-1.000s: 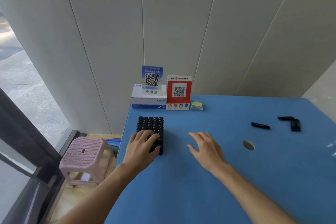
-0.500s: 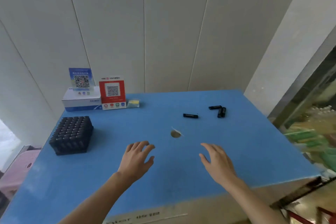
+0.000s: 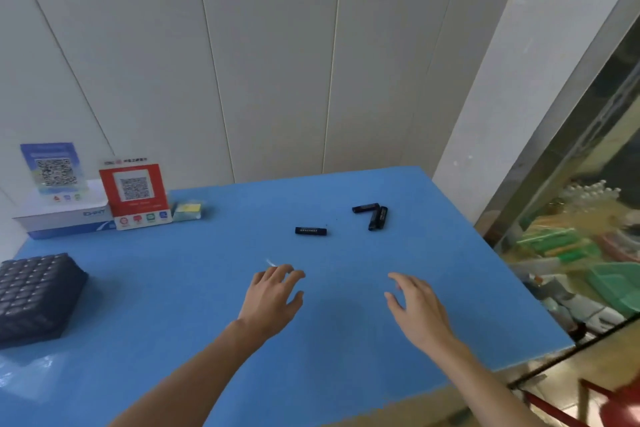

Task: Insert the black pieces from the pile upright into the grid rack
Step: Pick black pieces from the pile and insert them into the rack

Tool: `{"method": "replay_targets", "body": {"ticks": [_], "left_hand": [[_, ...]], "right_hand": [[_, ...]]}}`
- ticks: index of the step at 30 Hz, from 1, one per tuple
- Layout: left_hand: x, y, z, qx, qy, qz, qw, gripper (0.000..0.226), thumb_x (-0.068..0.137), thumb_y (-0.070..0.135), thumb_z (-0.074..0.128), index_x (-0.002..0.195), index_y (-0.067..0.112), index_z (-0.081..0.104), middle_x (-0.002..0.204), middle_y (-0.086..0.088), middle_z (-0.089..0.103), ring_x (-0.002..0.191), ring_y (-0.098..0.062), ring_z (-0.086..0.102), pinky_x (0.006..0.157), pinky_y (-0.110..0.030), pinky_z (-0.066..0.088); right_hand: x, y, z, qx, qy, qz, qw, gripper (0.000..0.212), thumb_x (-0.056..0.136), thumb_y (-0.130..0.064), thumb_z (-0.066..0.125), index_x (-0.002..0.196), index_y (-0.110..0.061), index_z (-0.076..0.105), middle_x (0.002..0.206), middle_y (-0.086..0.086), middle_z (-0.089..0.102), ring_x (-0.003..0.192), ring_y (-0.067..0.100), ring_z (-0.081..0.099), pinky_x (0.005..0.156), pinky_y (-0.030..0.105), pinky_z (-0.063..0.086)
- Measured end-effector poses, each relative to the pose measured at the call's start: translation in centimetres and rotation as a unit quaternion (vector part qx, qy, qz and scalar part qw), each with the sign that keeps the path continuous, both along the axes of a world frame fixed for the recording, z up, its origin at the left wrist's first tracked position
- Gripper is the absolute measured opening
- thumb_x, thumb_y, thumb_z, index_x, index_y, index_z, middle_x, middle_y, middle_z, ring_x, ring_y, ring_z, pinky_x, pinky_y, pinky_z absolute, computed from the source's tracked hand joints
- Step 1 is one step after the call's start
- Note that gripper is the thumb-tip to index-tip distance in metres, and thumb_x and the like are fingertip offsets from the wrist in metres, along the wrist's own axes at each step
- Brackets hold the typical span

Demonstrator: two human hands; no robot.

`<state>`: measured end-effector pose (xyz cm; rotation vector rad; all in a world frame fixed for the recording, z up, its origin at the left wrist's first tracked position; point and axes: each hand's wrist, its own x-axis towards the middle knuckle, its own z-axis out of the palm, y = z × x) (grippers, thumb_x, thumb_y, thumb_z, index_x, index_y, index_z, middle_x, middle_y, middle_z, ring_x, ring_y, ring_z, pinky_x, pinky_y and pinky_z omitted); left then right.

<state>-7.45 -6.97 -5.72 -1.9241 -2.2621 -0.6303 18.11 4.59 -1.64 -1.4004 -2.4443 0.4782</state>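
The black grid rack, its cells filled with upright black pieces, sits at the left edge of the blue table. One black piece lies flat mid-table. Three more black pieces lie together farther right. My left hand hovers over the table centre with fingers spread, holding nothing. My right hand is beside it, fingers relaxed and empty. Both hands are nearer to me than the loose pieces.
A white box with a blue QR sign and a red QR sign stands at the back left, a small yellow pad next to it. The table's right edge drops off beside a glass cabinet.
My left hand left the rack and both hands moved right toward the loose pieces. The view swung right, so the rack now sits at the far left.
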Motion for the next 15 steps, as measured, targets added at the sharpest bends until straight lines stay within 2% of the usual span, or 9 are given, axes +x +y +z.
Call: {"method": "replay_targets", "body": {"ticks": [8,15], "left_hand": [[-1.9,9.4,-1.2,-0.01,-0.039,0.034,0.999,0.034,0.073,0.026,0.076,0.104,0.022,0.063,0.099,0.004,0.065,0.085,-0.021,0.063,0.075,-0.035,0.049],[-3.8,13.6,-2.5,-0.046,-0.073,0.078,0.993,0.032,0.074,0.019,0.071,0.106,0.021,0.063,0.102,0.004,0.064,0.088,-0.024,0.062,0.076,-0.036,0.047]], "right_hand": [[-2.7,9.9,-0.2,-0.011,-0.032,0.016,0.999,0.037,0.095,-0.032,0.048,0.129,-0.02,0.048,0.117,-0.002,0.056,0.114,0.017,0.047,0.085,0.027,0.041],[-5.2,16.3,-1.5,-0.023,-0.075,0.048,0.996,0.038,0.095,-0.033,0.046,0.132,-0.02,0.046,0.121,-0.002,0.055,0.116,0.016,0.046,0.089,0.028,0.043]]}}
